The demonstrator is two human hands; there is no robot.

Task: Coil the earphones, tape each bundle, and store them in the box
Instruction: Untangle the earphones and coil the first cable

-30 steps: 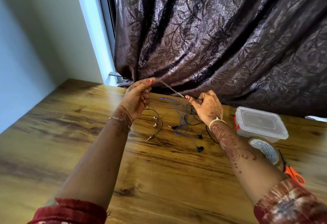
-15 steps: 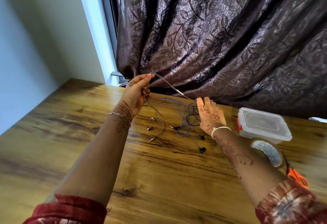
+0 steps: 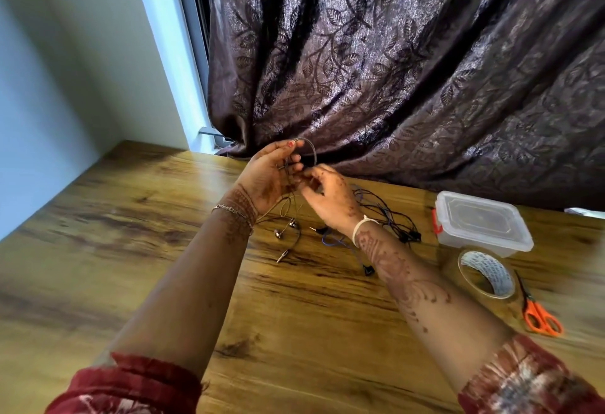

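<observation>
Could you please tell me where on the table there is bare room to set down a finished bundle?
The table's left side, between the wall and the left arm, is bare wood, as is the front strip between both arms. Crowded: loose earphones behind the right hand, and the box, tape, scissors clustered right.

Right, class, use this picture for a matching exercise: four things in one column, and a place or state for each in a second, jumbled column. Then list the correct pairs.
Column A
1. scissors
2. tape roll
3. box
4. grey cable

Column B
a. clear plastic, lid on
b. looped up in the left hand
c. orange handles, furthest right
d. lying flat between the box and the scissors

Pairs: 1-c, 2-d, 3-a, 4-b
</observation>
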